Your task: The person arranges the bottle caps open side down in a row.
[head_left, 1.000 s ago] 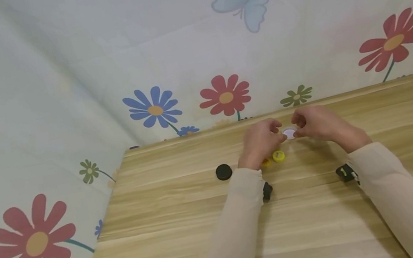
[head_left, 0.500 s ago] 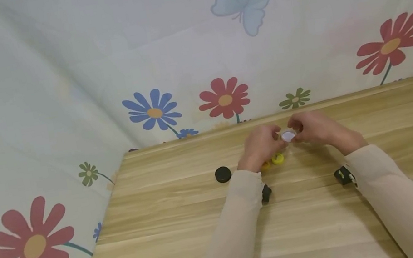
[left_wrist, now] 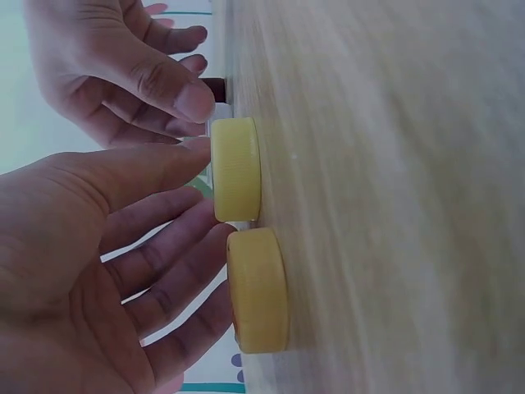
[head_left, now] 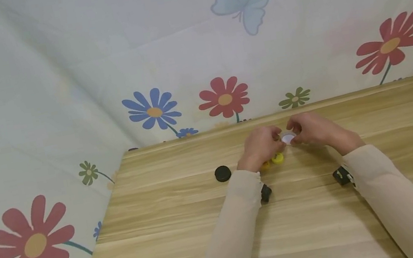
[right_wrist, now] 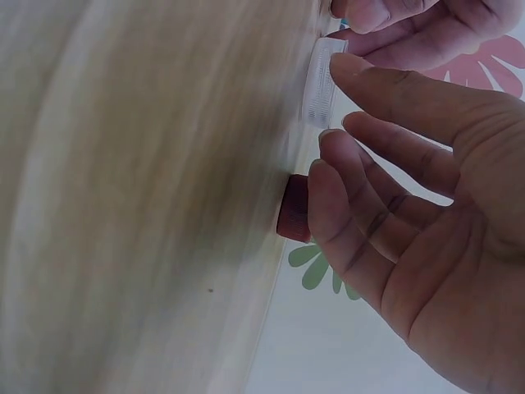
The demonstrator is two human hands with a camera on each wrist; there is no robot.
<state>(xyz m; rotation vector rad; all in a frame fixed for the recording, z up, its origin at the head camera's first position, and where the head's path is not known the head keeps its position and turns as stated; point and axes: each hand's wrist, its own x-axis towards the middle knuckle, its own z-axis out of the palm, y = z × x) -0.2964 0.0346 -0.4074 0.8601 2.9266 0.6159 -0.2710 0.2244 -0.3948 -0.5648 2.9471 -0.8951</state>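
Note:
A clear ribbed bottle cap with a white face (head_left: 288, 138) lies between my hands near the table's far edge. From its left, my left hand (head_left: 261, 146) pinches it with thumb and fingers. My right hand (head_left: 314, 130) holds the opposite side, its thumb touching the cap's edge in the right wrist view. Just below my left hand are a yellow bottle cap (head_left: 277, 158) and an orange-yellow cap (head_left: 265, 165), partly hidden by that hand in the head view. A dark red cap (right_wrist: 294, 208) sits by my right fingers, hidden in the head view.
A black round lid (head_left: 222, 173) lies left of my left hand on the wood-grain table (head_left: 166, 228). Behind the table hangs a white cloth (head_left: 176, 51) printed with flowers and a butterfly. Both wrists wear small black devices.
The fingers of both hands have drawn closer together around the clear cap. It has shifted slightly towards me, and the head view has moved a little. The other caps stay put.

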